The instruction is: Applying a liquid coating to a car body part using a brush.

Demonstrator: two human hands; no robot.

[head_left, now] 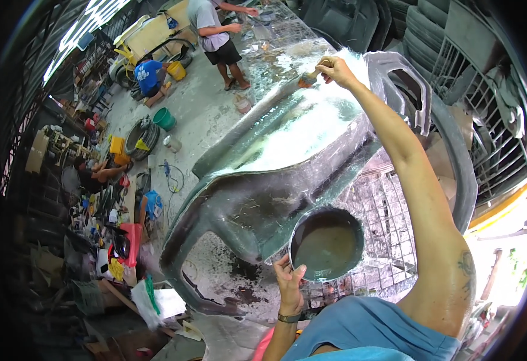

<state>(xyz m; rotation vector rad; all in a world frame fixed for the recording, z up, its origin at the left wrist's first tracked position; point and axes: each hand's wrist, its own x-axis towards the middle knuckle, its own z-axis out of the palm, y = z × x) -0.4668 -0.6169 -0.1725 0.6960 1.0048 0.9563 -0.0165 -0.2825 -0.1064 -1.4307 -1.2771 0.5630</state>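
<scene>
The shell (pixel 257 201), grey and curved, lies in the middle of the work, its long axis running from seven o'clock to one. Taking its centre as the dial and the worker's forward as twelve, I see the left hand (pixel 289 277) at half past five, fingers and thumb gripping the rim of the bucket (pixel 326 246). The bucket sits at five, right beside the shell's edge, with murky liquid inside; I cannot tell whether the table bears its weight. The table (pixel 390 216), topped with wire mesh spattered white, shows from three to five. At seven the shell's edge bends round a large opening, dark-stained concrete visible through it.

A glossy white layer (pixel 299 141) covers the hollow towards one. There the right hand (pixel 334 70) is closed round the brush (pixel 307 79), whose reddish bristles overlap the far edge; contact is unclear. Just past the forearm, a grey panel (pixel 384 75) crowds two o'clock, a barred rack (pixel 486 120) behind it.

From nine to eleven, the concrete floor (pixel 206 114) makes a strip between shell and clutter. A green pail (pixel 164 119) stands at ten; farther off crouches a person in a blue shirt (pixel 148 75) with pale lettering. Another person (pixel 215 36) stands at eleven.
</scene>
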